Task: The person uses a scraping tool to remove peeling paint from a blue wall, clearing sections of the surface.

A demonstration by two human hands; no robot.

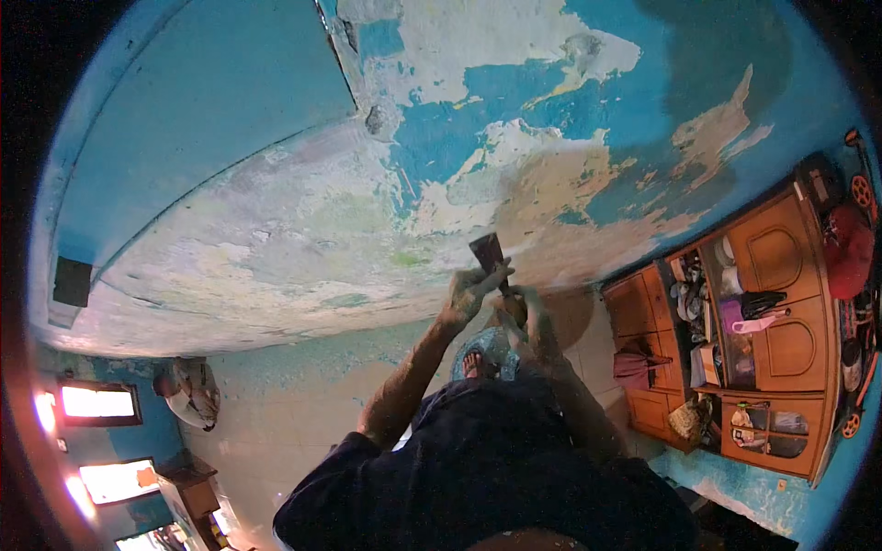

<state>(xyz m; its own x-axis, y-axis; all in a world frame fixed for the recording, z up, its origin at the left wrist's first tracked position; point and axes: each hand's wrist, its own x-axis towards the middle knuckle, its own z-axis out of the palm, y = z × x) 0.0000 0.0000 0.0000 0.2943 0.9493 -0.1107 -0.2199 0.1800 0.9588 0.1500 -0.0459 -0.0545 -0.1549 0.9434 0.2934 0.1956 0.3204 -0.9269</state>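
Observation:
A scraper with a wide dark blade (486, 247) points up toward the wall, close to its surface. My left hand (470, 291) is closed around it just below the blade, with a finger lying across it. Lower down, my right hand (531, 317) is closed at the handle end, whose grip it partly hides. The wall (312, 220) in front of me shows bare whitish plaster with patches of blue paint left between. I cannot tell whether the blade touches it.
An orange-brown wooden cabinet (785, 340) with filled shelves stands at the right. Below my hands, my bare foot (472, 363) rests on a surface strewn with blue flakes. Paint flakes dot the tiled floor (294, 404) along the wall. A whitish sack (191, 395) lies at the left.

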